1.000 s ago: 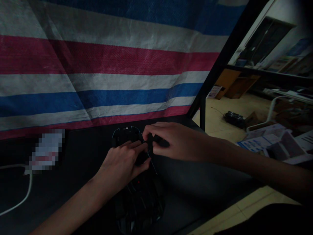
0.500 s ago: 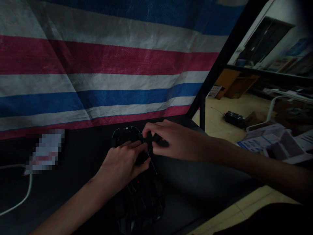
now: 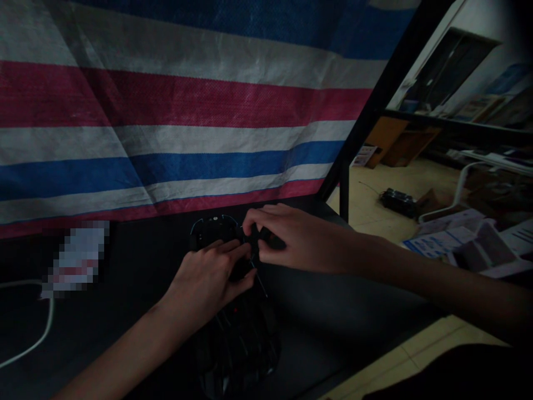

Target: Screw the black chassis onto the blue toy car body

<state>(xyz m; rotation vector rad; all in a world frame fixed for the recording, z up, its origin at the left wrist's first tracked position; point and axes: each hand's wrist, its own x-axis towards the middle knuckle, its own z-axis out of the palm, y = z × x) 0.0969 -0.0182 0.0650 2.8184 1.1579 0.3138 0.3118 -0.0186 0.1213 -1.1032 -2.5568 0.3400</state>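
Observation:
A black device with a rounded far end and a thin pale-blue edge (image 3: 215, 223) lies on the dark tabletop (image 3: 137, 266). My left hand (image 3: 212, 272) lies over its near part, fingers pressed down on it and the thumb bent round the near side. At the device's right side, my right hand (image 3: 291, 239) has thumb and index finger curled round a small black part (image 3: 262, 236), whose kind is too dark to make out. Closer to me sits another bulky black object (image 3: 239, 344) with a small red light; darkness hides its details.
A striped red, white and blue sheet (image 3: 187, 105) hangs behind the tabletop. On the left are a blurred-out pale packet (image 3: 81, 255) and a white cable (image 3: 52, 316). A black frame post (image 3: 345, 191) stands at the right, with boxes (image 3: 441, 244) on the floor beyond.
Almost nothing differs. My right hand's thumb and the small black part shift very slightly; my left hand keeps its place on the device.

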